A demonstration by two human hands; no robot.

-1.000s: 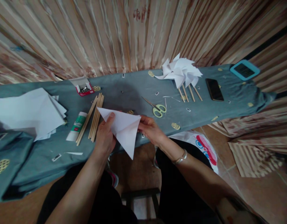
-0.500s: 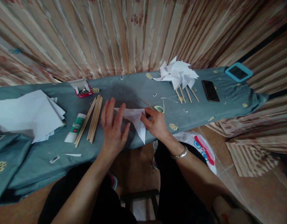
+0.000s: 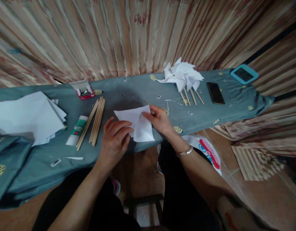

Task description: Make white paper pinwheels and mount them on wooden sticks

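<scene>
Head view: the right hand (image 3: 159, 119) pinches a creased, thin sheet of white paper (image 3: 140, 120), thumb in front and fingers behind, above the near part of a tabletop (image 3: 140, 88) draped in grey-green cloth. The left hand (image 3: 114, 138), fingers curved, overlaps the sheet's lower-left edge; whether it grips there cannot be told.

Clock positions are read from the sheet. At two o'clock, a pair of scissors with pale green handles (image 3: 166, 111) lies mostly hidden behind the right hand. Between one and two, white paper pinwheels on thin wooden sticks (image 3: 183, 75) overlap one another. Farther out, about two o'clock, are a dark, glossy phone (image 3: 215, 93) and a blue-framed device with rounded corners (image 3: 244, 74).

At nine o'clock, straight, round pale wooden sticks (image 3: 97, 122) lie in two loose groups, just beside a green-and-white cylindrical glue stick (image 3: 77, 130); beyond spreads an uneven stack of smooth white paper (image 3: 29, 117). At ten, an open red cardboard box (image 3: 86, 95) holds small shiny metal pieces. At eight lies a narrow white paper strip (image 3: 74, 158).

A pleated, patterned beige-and-brown curtain (image 3: 119, 38) hangs at twelve. Near four o'clock, below the tabletop, is a crumpled white plastic bag with red-and-blue print (image 3: 209, 152).
</scene>
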